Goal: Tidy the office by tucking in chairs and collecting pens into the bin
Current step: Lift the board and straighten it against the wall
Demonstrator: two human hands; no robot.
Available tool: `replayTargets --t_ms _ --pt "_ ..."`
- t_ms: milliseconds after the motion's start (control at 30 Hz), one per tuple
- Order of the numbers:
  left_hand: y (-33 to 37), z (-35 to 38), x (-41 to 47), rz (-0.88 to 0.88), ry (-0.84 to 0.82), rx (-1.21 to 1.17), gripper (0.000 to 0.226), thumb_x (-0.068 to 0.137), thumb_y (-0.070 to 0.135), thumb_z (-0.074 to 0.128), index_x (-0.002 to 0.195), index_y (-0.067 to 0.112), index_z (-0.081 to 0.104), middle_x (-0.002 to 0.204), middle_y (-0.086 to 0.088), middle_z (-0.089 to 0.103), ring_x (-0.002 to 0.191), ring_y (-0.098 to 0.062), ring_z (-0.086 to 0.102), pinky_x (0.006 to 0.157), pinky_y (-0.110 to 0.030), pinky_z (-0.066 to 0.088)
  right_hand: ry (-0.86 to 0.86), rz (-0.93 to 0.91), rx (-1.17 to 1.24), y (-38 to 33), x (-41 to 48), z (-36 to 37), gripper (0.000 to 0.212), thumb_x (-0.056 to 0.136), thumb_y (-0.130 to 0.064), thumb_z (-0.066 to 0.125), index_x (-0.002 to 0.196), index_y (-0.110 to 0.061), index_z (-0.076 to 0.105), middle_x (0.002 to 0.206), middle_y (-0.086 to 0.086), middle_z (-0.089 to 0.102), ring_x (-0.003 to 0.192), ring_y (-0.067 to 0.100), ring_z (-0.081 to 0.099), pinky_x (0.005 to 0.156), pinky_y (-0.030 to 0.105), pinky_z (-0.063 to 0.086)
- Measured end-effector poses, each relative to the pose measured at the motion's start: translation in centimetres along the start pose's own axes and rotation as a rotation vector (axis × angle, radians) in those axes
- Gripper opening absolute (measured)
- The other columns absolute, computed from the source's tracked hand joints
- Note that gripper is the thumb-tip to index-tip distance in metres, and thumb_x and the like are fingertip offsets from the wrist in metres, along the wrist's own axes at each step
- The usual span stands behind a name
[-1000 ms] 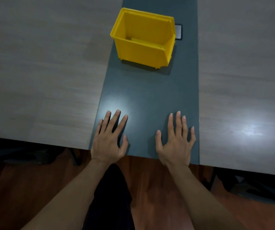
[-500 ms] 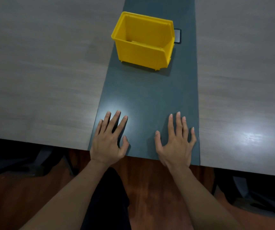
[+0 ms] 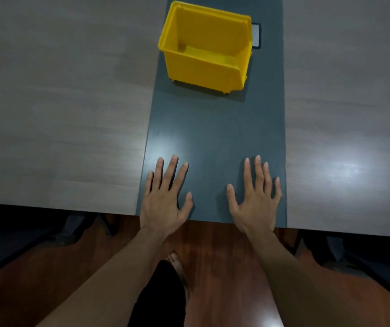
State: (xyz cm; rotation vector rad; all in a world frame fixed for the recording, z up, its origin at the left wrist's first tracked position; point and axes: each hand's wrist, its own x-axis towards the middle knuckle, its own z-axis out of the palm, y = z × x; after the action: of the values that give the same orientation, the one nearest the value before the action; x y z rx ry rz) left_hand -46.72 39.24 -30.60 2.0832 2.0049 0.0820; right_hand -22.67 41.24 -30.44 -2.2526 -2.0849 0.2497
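A yellow plastic bin stands on the dark grey centre strip of the table, at the far end of it. What I can see of its inside holds nothing. My left hand and my right hand lie flat on the strip near the table's front edge, fingers spread, palms down, holding nothing. Both are well short of the bin. No pens are in view. Dark chairs sit partly under the table at the left and right.
Light wood tabletop panels flank the strip at left and right. A small black-framed plate lies in the strip behind the bin. Below the table edge I see reddish wooden floor and my dark trouser leg.
The view has shifted slightly, so the chairs under the table show more. My hands stay flat in the same place and the bin has not moved.
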Motion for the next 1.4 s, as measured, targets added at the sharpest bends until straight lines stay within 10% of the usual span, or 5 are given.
replayTargets --t_ms 600,767,1400 --pt "-1.4 -2.8 0.3 0.074 -0.208 -0.085 0.081 0.103 0.061 0.038 0.169 0.038 -0.003 0.179 0.008 -0.014 0.165 -0.025 -0.015 0.134 -0.051 0.010 -0.311 -0.011 0.085 0.5 1.3 -2.9 0.084 0.101 -0.077 0.029 0.167 -0.040 -0.008 0.176 -0.011 -0.018 0.163 0.017 -0.014 0.131 0.053 0.001" --pt "-1.6 -11.1 0.5 -0.002 -0.434 -0.212 0.073 0.105 0.066 0.030 0.170 0.035 0.014 0.179 0.002 0.013 0.165 -0.022 0.016 0.130 -0.048 0.026 -0.522 0.067 0.145 -0.9 2.0 -12.0 0.088 0.101 -0.072 0.038 0.169 -0.028 0.004 0.176 0.006 0.016 0.164 0.027 0.008 0.127 0.056 0.019" --pt "-0.9 -29.1 -14.5 -0.087 -0.063 -0.382 0.075 0.102 0.060 0.041 0.164 0.018 0.037 0.167 -0.005 0.042 0.153 -0.023 0.040 0.124 -0.044 0.036 -0.231 -0.162 0.354 -5.4 -10.2 -26.4 0.072 0.103 -0.059 0.051 0.160 -0.016 0.040 0.167 0.005 0.040 0.161 0.029 0.020 0.126 0.055 0.028"
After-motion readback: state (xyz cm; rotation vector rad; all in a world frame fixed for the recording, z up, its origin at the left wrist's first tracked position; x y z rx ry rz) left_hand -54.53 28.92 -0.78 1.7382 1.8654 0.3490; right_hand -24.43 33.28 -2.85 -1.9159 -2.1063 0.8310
